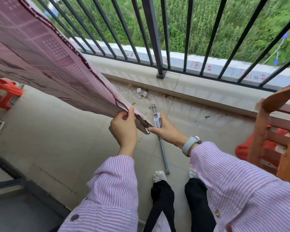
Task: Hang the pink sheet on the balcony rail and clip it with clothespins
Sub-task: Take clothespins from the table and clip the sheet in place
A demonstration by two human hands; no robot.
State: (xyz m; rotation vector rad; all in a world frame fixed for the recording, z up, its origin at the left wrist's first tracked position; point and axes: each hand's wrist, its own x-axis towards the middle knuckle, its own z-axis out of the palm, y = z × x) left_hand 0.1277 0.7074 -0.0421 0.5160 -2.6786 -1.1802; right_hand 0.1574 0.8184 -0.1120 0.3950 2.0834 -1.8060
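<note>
The pink patterned sheet (40, 52) stretches from the upper left down to the middle of the view, its dark-trimmed edge running diagonally. My left hand (124, 128) pinches the sheet's lower corner between thumb and fingers. My right hand (166, 129) pinches the tip of the same corner and also holds a white clothespin (157, 119) upright in its fingers. The dark metal balcony rail (152, 39) with vertical bars stands just beyond, above a low concrete ledge (182, 84).
A grey metal rod (163, 153) lies on the tiled floor by my feet. A wooden stool (278, 131) stands at the right with red items under it. A red plastic stool (2, 92) is at the left. Debris sits near the ledge.
</note>
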